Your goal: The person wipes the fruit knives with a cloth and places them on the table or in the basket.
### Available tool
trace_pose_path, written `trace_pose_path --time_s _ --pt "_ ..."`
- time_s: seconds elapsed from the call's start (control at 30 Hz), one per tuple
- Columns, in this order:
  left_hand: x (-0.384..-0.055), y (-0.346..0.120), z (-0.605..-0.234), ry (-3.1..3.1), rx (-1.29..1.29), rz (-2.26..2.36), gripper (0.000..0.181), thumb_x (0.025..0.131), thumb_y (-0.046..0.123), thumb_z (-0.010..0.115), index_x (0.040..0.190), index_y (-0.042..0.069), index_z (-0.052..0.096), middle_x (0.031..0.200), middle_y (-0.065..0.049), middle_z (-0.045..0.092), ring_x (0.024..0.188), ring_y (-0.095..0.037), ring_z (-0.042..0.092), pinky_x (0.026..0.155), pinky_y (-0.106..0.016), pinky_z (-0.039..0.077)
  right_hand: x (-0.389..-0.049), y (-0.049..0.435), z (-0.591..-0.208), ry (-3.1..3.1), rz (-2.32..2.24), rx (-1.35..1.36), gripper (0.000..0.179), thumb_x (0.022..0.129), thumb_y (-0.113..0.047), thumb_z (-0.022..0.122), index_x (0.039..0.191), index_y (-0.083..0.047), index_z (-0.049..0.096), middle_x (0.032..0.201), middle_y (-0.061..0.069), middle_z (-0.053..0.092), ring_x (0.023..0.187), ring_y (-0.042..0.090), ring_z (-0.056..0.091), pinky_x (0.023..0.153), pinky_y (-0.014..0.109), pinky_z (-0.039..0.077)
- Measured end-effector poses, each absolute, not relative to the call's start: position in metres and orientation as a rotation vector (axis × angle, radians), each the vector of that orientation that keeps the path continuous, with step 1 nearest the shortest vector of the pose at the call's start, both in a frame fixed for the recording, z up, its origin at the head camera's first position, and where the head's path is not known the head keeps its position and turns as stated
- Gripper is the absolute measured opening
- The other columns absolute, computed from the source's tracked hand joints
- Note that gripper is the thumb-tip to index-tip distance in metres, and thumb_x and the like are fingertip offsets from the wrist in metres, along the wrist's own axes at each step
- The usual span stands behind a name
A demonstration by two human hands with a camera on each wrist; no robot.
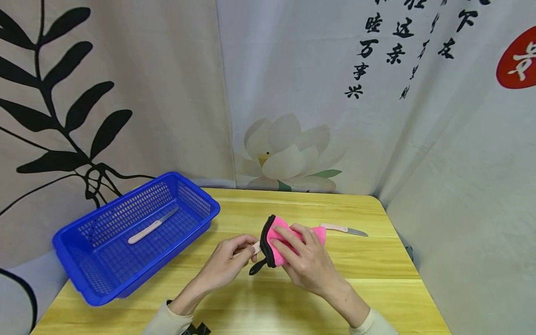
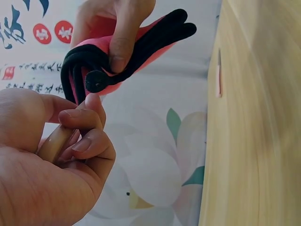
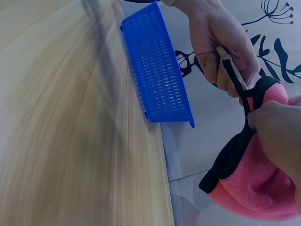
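Observation:
My left hand grips a pale handle between curled fingers and thumb; in the left wrist view the handle's end pokes out of the palm. It looks like a knife handle, but its far end is hidden by the cloth. A pink cloth with black edging is bunched in my right hand, folded over that far end. A black loop dangles from the cloth. Behind the right hand, a knife with a pale handle lies on the table, blade pointing right.
A blue plastic basket stands on the left of the wooden table. Inside it lies another pale-handled knife. A printed curtain hangs behind the table. Something small and black shows at the bottom, by the left sleeve.

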State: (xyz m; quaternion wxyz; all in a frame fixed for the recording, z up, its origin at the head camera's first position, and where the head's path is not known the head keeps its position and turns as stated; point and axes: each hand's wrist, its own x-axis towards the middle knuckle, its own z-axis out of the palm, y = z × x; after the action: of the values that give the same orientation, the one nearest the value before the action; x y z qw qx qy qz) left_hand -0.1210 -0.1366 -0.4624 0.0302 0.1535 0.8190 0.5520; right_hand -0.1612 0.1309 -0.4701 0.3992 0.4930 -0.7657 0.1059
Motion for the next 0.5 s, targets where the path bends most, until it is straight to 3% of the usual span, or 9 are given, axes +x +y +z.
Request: trace_pose_path --time_s 0.17,0.5 --pt "-0.12 -0.138 -0.461 2.505 0.489 1.723 0.023 0.114 0.013 0.057 0.125 0.012 0.078 0.094 -0.01 0.077 0.066 -0.001 0.051 0.055 -0.019 0.038 -0.163 0.134 -0.469 -1.954 0.268 1.223 0.051 0.086 -0.021 0.086 0.136 -0.012 0.078 0.153 0.014 0.071 0.119 0.039 0.065 0.104 0.049 0.055" --pt "-0.117 -0.138 -0.458 2.509 0.516 1.731 0.022 0.113 0.011 0.058 0.122 0.012 0.078 0.093 -0.012 0.076 0.065 -0.001 0.049 0.055 -0.019 0.037 -0.167 0.142 -0.465 -1.988 0.265 1.201 0.042 0.096 -0.023 0.076 0.137 -0.012 0.078 0.152 0.015 0.072 0.122 0.04 0.064 0.102 0.052 0.058"
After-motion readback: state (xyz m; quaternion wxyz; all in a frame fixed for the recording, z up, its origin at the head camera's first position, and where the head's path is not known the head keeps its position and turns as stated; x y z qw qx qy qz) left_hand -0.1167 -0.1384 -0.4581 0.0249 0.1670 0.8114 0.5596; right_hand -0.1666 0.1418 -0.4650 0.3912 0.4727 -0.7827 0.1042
